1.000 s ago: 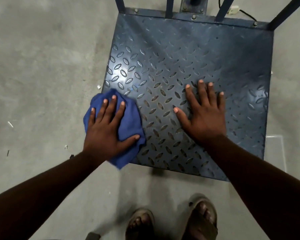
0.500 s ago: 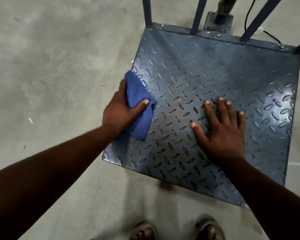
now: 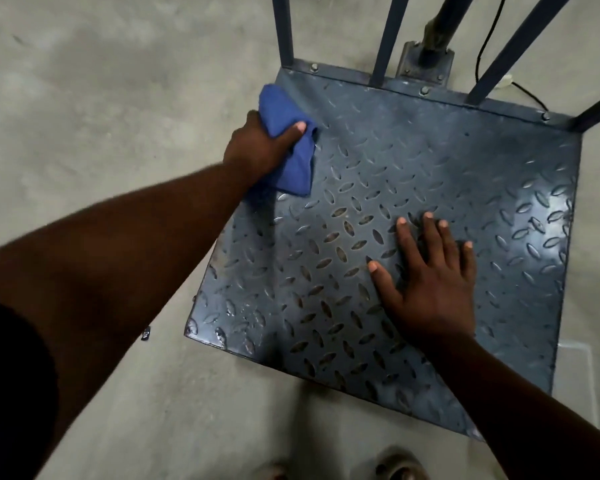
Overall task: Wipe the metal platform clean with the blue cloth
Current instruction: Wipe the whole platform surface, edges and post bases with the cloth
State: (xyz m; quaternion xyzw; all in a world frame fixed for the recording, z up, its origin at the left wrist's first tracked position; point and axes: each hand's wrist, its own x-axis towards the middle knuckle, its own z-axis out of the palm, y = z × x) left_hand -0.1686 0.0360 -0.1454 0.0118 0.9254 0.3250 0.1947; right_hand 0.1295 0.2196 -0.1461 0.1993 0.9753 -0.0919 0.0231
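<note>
Head view: left grip (image 3: 257,147) clutches the cloth (image 3: 293,164), liable to snag the corner bolt (image 3: 314,68); right grip (image 3: 430,282) flat on the platform (image 3: 447,161).

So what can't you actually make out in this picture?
Head view:
- Left hand fingers: hidden by the blue cloth, only thumb shows.
- Blue upright bars: cut off by top edge.
- Sandalled feet: cut off by bottom edge.
- Small floor object beside the metal platform: too small to identify.

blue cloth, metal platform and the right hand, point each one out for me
blue cloth (image 3: 297,164), head view, on the lower fold lying on the plate
metal platform (image 3: 465,168), head view, on bare tread plate toward the far right
right hand (image 3: 430,289), head view, on the back of the hand
</note>
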